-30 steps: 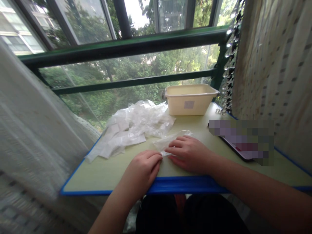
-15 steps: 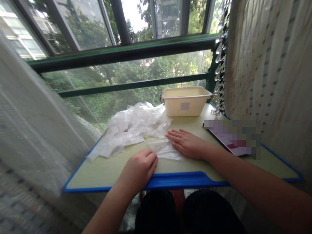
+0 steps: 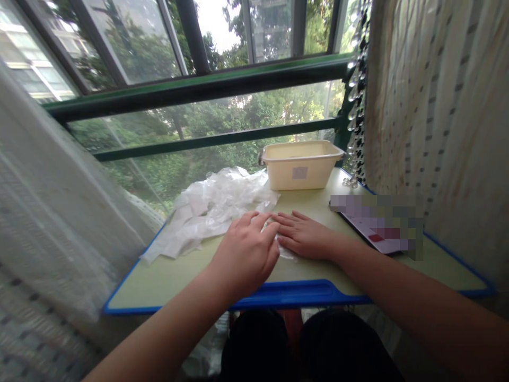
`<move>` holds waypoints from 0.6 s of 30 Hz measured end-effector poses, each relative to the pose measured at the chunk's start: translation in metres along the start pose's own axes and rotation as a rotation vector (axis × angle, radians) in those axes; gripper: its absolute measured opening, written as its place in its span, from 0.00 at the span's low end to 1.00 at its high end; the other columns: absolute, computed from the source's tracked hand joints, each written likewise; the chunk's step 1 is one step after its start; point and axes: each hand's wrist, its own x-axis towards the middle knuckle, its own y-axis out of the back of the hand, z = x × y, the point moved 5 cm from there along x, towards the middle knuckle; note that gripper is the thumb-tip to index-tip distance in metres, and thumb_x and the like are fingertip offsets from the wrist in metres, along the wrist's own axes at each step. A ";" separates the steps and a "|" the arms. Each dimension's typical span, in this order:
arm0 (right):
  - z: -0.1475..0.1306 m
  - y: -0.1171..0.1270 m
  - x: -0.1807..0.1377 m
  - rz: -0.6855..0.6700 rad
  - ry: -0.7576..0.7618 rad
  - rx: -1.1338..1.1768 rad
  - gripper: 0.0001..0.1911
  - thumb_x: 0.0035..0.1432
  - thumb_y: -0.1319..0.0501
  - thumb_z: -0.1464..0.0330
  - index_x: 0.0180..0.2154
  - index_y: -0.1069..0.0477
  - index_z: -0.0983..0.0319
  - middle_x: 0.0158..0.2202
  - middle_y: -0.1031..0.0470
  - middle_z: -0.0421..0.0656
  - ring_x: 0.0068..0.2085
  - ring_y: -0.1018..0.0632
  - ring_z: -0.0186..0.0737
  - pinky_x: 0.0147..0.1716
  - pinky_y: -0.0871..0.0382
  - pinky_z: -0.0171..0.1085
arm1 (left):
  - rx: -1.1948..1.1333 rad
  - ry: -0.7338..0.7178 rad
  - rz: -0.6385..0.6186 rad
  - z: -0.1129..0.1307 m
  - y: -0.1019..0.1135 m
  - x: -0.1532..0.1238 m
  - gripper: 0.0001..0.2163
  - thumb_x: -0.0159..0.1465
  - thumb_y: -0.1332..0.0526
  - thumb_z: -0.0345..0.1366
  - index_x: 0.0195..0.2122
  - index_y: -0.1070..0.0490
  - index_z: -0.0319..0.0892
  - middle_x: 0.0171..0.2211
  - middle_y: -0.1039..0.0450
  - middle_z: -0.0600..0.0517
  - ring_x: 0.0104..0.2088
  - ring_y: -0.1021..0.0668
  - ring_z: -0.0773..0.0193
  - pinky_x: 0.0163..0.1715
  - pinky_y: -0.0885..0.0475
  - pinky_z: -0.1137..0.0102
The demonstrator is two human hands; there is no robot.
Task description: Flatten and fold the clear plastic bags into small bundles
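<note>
A clear plastic bag point(image 3: 289, 254) lies flat on the small table point(image 3: 159, 286), mostly covered by my hands. My right hand point(image 3: 302, 236) rests flat on it, fingers stretched out to the left. Over the bag's left part is my left hand point(image 3: 248, 252), back upward, its fingers partly bent and apart, the fingertips close to those of the right hand. Whether it presses on the bag cannot be made out. Beyond both hands, a loose heap of crumpled clear plastic bags point(image 3: 222, 193) spreads over the table's back left.
A cream plastic bin point(image 3: 300, 170) with a small label stands at the back. To the right lies a flat dark-edged thing point(image 3: 382, 239), partly blurred out. The table has a raised blue front edge point(image 3: 294, 292). Curtains point(image 3: 429, 116) hang at both sides, before a window with green rails.
My left hand has moved up and to the right, from the table's front onto the bag, and its curled fingers have stretched out. The right hand stays in place.
</note>
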 end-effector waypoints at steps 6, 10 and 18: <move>-0.003 0.002 -0.001 0.041 0.026 -0.004 0.25 0.63 0.56 0.62 0.60 0.48 0.60 0.63 0.50 0.49 0.62 0.47 0.43 0.57 0.54 0.50 | -0.009 -0.024 -0.137 -0.003 -0.031 0.024 0.25 0.66 0.57 0.43 0.60 0.49 0.32 0.62 0.53 0.39 0.63 0.52 0.52 0.58 0.51 0.57; -0.002 0.000 -0.001 -0.003 0.029 -0.021 0.25 0.63 0.56 0.61 0.60 0.47 0.61 0.62 0.49 0.49 0.62 0.45 0.45 0.58 0.54 0.50 | -0.017 -0.012 -0.436 -0.017 -0.073 0.014 0.32 0.65 0.62 0.51 0.63 0.62 0.32 0.64 0.66 0.41 0.63 0.59 0.52 0.59 0.55 0.58; -0.001 0.000 -0.003 -0.020 -0.005 -0.011 0.29 0.63 0.59 0.58 0.61 0.50 0.64 0.62 0.51 0.49 0.62 0.47 0.44 0.59 0.58 0.49 | -0.029 -0.014 -0.544 -0.025 -0.070 -0.006 0.33 0.64 0.66 0.52 0.63 0.66 0.33 0.64 0.72 0.44 0.63 0.64 0.56 0.60 0.61 0.61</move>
